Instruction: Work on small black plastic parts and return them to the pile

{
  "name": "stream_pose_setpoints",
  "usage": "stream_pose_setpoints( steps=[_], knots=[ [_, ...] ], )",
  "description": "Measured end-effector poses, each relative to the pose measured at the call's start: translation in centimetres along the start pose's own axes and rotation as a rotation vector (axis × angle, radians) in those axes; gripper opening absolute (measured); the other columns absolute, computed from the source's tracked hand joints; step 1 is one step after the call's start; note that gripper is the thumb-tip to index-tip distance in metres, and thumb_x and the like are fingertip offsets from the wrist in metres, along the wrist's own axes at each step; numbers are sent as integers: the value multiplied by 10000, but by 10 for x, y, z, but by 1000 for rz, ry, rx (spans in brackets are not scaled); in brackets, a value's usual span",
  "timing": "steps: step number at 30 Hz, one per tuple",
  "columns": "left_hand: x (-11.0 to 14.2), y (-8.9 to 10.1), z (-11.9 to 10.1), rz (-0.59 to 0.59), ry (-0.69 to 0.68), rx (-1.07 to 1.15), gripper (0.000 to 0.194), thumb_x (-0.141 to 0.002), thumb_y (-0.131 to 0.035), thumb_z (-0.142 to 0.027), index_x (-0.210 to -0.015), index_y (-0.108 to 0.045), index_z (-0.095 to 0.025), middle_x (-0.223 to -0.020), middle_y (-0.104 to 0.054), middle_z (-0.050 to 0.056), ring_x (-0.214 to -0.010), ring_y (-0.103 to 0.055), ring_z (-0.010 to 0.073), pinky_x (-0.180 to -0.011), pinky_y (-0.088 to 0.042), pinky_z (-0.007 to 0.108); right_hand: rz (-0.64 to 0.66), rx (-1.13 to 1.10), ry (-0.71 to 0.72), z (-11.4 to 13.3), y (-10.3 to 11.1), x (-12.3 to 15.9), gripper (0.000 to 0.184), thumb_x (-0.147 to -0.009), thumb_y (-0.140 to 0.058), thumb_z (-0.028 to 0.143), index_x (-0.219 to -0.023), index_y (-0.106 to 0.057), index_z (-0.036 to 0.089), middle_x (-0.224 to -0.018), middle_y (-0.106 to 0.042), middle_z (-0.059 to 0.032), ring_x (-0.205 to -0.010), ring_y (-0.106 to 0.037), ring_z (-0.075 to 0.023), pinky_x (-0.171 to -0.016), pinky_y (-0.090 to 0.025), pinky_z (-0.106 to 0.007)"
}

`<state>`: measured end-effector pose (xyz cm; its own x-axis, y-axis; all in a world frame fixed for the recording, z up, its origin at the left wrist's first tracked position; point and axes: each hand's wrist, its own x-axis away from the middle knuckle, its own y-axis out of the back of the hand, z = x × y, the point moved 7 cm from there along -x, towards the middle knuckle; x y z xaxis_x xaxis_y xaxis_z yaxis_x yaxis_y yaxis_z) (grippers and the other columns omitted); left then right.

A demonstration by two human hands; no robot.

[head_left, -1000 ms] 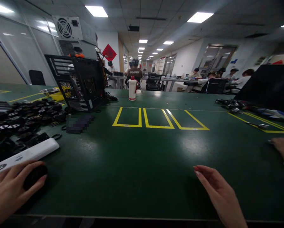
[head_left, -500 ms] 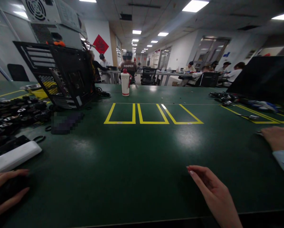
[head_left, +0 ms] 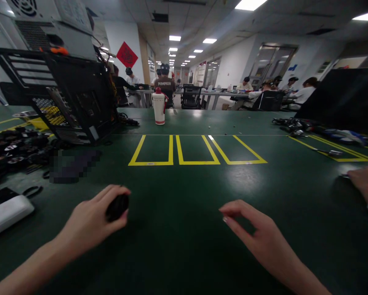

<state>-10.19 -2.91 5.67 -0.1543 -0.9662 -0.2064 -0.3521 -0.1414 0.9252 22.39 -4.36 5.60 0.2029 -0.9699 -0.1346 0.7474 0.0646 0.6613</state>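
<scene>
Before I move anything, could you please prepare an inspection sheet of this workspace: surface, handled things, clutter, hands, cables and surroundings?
Surface: green tabletop with yellow tape outlines.
Handled things: one small black object; exact kind cannot be told.
Clutter: pile of dark items at left, with a white object nearer the camera.
Hands: left hand holds the black object; right hand partly curled, nothing seen in it.
Cables: dark cable-like tangle beside the black case.
Surroundings: another person's hand at right; people in the background.

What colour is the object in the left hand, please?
The object in the left hand is black, seen best in the head view.
</scene>
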Motion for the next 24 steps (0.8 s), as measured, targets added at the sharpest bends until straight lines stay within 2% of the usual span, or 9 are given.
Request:
stream_pose_setpoints(
  steps=[2, 4, 6, 8, 11, 15, 20, 24],
  knots=[
    [-50, -17, -43, 55, -124, -11, 376, -699, -512, -381, -1053, -426, -287, -1064, -503, -11, -821, -562, 184, -652, -463, 293, 111, -95, 58, 16, -17, -37, 197, -762, -497, 306, -928, -574, 233, -923, -602, -30, -846, -568, -162, -764, -470, -321],
    [-89, -34, -72, 27, -173, -39, 379, -700, -511, -356, -1056, -421, -266, -1059, -504, 7, -850, -553, 207, -660, -460, 314, 158, -218, 31, 18, -39, -75, 239, -764, -499, 313, -972, -549, 206, -959, -593, -35, -873, -562, -154, -792, -459, -332],
    [-114, -55, -88, 24, -167, -44, 378, -693, -524, -354, -1046, -427, -256, -1036, -513, 17, -834, -558, 212, -669, -458, 335, 151, -359, -29, 9, -60, -110, 290, -738, -537, 328, -987, -535, 180, -970, -586, -49, -899, -556, -157, -816, -452, -332],
    [-126, -75, -95, 33, -162, -18, 385, -696, -529, -352, -1055, -423, -262, -1048, -510, 19, -856, -557, 216, -684, -457, 340, 159, -514, -144, -7, -80, -135, 301, -745, -523, 350, -984, -529, 168, -978, -583, -64, -896, -563, -169, -781, -476, -335],
    [-130, -92, -93, -1, -146, 5, 479, -699, -532, -331, -1141, -359, -274, -1135, -477, 32, -911, -546, 241, -712, -454, 360, 163, -673, -241, -21, -94, -155, 342, -701, -587, 332, -993, -521, 166, -1011, -574, -74, -900, -569, -182, -774, -486, -334],
    [-130, -93, -86, -46, -119, 48, 634, -697, -539, -330, -1243, -228, -243, -1206, -432, 76, -949, -533, 275, -746, -447, 405, 208, -764, -291, -24, -94, -158, 439, -636, -660, 262, -1032, -506, 152, -1008, -574, -90, -917, -567, -197, -801, -475, -351],
    [-113, -84, -89, 34, -278, 243, 690, -658, -595, -399, -1235, -245, -254, -1224, -381, 75, -1010, -498, 252, -816, -435, 398, 225, -725, -102, -13, -89, -145, 364, -638, -645, 193, -988, -546, 177, -1042, -566, -57, -983, -531, -198, -877, -422, -387],
    [-93, -75, -90, 68, -386, 348, 646, -688, -593, -303, -1229, -241, -297, -1240, -353, 55, -1061, -462, 229, -851, -424, 395, 184, -706, 68, -2, -88, -123, 371, -644, -629, 172, -997, -522, 217, -1038, -554, -23, -1009, -515, -179, -903, -399, -383]
  ],
)
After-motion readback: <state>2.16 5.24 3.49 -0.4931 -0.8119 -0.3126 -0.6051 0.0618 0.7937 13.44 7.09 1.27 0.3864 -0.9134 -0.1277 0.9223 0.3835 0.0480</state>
